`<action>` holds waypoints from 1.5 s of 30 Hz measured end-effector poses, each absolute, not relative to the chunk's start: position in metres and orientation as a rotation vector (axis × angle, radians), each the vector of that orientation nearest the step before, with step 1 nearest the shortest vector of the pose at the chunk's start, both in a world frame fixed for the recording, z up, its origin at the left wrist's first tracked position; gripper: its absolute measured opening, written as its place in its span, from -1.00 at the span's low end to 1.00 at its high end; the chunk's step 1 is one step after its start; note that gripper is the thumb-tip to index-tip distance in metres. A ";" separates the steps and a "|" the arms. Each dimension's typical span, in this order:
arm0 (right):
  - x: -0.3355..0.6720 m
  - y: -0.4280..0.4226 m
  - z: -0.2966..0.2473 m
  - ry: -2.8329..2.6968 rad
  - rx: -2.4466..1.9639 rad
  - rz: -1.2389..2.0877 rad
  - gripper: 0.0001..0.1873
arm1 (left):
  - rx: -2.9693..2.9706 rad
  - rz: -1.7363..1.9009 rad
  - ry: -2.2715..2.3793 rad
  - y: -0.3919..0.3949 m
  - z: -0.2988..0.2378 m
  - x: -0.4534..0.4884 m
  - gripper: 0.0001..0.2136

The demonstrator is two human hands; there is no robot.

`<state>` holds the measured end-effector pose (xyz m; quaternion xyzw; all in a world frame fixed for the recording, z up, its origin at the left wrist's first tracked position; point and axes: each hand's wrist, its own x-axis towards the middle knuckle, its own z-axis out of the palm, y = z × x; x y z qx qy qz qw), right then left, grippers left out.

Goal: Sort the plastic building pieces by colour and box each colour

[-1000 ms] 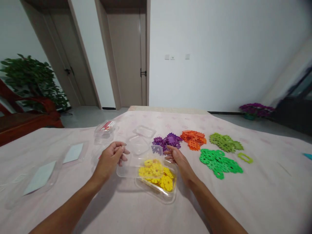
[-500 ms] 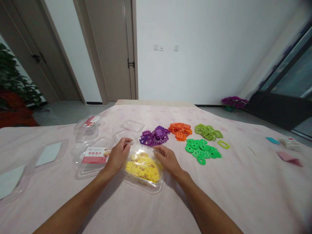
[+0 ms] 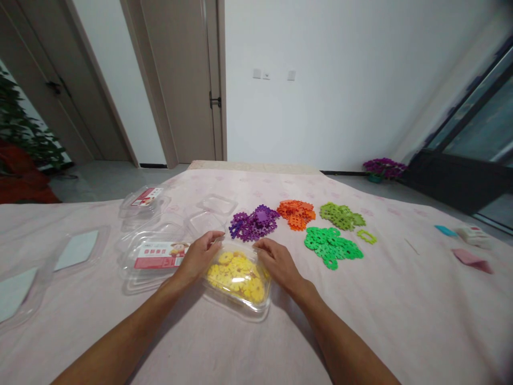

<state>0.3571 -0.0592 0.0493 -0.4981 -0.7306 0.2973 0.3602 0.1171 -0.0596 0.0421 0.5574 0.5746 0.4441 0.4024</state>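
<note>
Hands (image 3: 279,263) on box (image 3: 244,312), yellow pieces (image 3: 235,274) inside; pink cloth (image 3: 224,355)

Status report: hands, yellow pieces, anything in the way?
Left hand, right hand at lid, opposite sides. Yellow pieces beneath in clear container, seal unclear. Purple pile beyond, nothing seen blocking.

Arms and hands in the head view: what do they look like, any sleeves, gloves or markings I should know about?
The left forearm and right forearm are bare, with no sleeves in view. The left hand and right hand wear no gloves. No watch, bracelet, cable or clear marking shows. I see no rings, though some fingers are partly hidden.
</note>
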 end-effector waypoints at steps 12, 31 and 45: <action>0.361 -0.060 0.055 -1.949 -1.301 0.639 -0.77 | 1.011 1.190 1.206 -0.073 0.062 0.132 -0.52; 0.372 -0.054 0.066 -1.924 -1.266 0.942 -0.77 | 0.858 1.229 1.179 -0.076 0.061 0.131 -0.46; 0.386 -0.057 0.090 -1.700 -1.180 1.446 -0.79 | 0.748 1.240 1.129 -0.079 0.068 0.133 -0.44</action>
